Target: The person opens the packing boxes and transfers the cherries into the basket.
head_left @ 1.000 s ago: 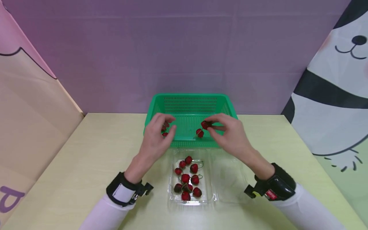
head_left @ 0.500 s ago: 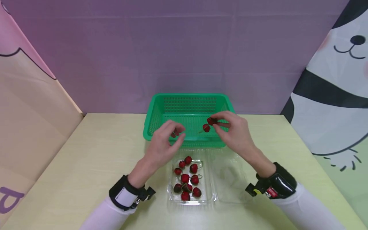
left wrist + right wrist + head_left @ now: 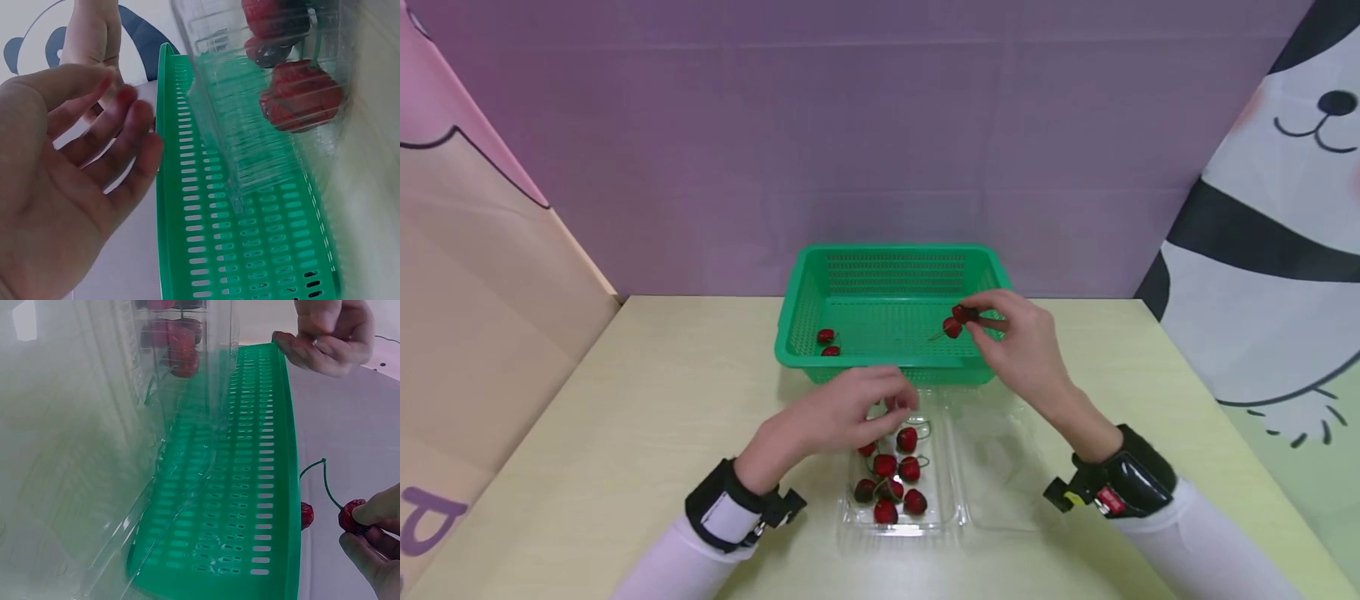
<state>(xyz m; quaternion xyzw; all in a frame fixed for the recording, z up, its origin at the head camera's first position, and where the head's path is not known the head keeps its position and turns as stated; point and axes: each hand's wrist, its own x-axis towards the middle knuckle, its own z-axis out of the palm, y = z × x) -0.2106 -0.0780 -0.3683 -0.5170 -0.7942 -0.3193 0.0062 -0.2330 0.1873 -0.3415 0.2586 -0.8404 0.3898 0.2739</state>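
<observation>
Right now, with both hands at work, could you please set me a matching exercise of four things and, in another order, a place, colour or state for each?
Things:
1. Left hand
2. Right hand
3. Basket
4. Container

Descriptions:
A. Transparent, with several loose cherries inside
B. Pinching a cherry
C. Over the container's far end
D. Green, with slotted walls

Pairs: 1-C, 2-B, 3-D, 4-A

both wrist views crop the green basket (image 3: 164,215)

Left grip (image 3: 853,408) loosely curved — right grip (image 3: 1021,340) farther forward, in a fingertip pinch.
</observation>
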